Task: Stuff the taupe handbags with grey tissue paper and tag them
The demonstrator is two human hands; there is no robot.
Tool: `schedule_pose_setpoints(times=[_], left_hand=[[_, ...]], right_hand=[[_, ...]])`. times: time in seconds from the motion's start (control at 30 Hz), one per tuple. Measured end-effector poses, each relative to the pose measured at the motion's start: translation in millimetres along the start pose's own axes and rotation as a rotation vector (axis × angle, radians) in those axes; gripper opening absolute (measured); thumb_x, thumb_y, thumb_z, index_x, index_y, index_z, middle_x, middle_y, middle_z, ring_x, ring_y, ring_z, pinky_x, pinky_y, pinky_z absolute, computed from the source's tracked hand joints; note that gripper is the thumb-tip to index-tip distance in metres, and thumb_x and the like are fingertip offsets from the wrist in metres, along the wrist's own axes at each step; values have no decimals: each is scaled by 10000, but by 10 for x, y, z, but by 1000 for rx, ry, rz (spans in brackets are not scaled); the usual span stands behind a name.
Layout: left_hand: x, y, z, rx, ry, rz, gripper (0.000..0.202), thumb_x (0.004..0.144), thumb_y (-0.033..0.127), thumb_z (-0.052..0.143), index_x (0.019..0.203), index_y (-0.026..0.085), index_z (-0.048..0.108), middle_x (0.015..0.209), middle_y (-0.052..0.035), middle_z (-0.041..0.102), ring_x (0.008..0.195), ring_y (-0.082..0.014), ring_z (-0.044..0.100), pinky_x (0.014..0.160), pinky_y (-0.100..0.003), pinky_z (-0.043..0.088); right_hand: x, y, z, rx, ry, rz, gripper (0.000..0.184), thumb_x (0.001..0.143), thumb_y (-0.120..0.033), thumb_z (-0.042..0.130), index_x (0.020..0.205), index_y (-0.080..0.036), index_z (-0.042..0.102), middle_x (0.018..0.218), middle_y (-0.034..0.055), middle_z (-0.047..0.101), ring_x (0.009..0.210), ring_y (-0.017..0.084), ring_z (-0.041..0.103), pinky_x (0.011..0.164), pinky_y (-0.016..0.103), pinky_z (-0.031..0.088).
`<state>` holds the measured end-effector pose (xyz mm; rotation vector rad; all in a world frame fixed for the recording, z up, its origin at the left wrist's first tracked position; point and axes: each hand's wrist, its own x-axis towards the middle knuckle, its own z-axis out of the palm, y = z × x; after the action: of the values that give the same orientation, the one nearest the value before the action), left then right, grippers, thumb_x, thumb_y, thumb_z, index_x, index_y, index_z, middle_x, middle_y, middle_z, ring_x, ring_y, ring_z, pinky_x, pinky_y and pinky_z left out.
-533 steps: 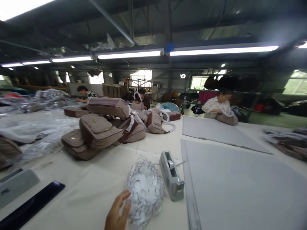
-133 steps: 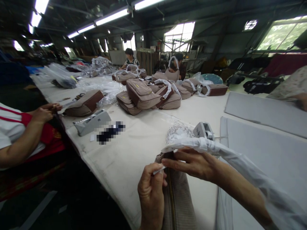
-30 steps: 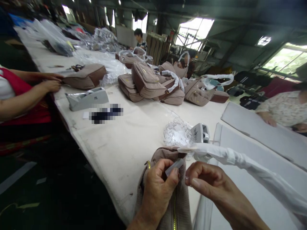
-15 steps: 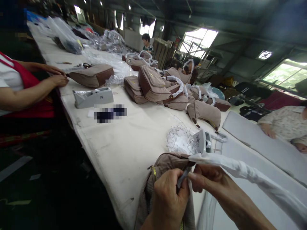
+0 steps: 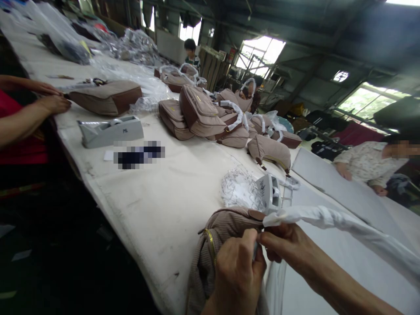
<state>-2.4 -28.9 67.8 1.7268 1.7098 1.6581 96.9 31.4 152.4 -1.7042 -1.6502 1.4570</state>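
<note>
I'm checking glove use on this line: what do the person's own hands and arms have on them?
Neither the left hand nor the right hand wears a glove, and no ring or watch shows. The right forearm is bare, with no sleeve in view; the left arm is mostly out of frame.

I count, from my end: two hands, left hand (image 5: 238, 280), right hand (image 5: 290, 245). One bag (image 5: 226, 236) in hand, one white strap (image 5: 334, 221) on it. Nine more bags (image 5: 105, 98) along table, roughly; pile overlaps. Two tape dispensers (image 5: 110, 131). Two grey boards (image 5: 331, 175). One plastic wad (image 5: 241, 190). Four co-workers (image 5: 370, 164).
</note>
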Motion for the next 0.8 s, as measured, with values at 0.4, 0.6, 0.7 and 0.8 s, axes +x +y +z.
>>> schedule_pose_setpoints(times=[0.4, 0.6, 0.7, 0.8], left_hand=[[124, -14, -219, -401, -272, -514, 145, 813, 263, 551, 782, 179, 666, 658, -12, 661, 576, -140, 589, 547, -215, 438], [224, -41, -353, -832, -447, -849, 200, 788, 329, 608, 804, 131, 637, 665, -10, 641, 534, -83, 539, 530, -172, 420], [230, -22, -389, -933, -476, -974, 249, 758, 346, 665, 809, 107, 620, 651, -14, 641, 495, -54, 524, 506, -151, 404], [203, -16, -420, -1067, -508, -1146, 293, 730, 364, 705, 792, 107, 579, 629, -15, 640, 462, -47, 521, 473, -148, 402]], right_hand=[[-105, 97, -72, 134, -236, 47, 345, 678, -449, 710, 644, -132, 578, 592, -12, 495, 574, 89, 386, 552, 228, 276], [-121, 272, -84, 284, -340, 75, 292, 706, -399, 709, 765, -134, 603, 701, -3, 546, 611, 84, 396, 572, 209, 303], [-94, 315, -53, 266, -351, 74, 322, 705, -430, 702, 756, -127, 607, 657, -15, 516, 574, 74, 383, 519, 192, 284], [-69, 322, -16, 190, -324, 51, 363, 688, -473, 705, 702, -130, 586, 634, -16, 497, 572, 83, 408, 491, 193, 293]])
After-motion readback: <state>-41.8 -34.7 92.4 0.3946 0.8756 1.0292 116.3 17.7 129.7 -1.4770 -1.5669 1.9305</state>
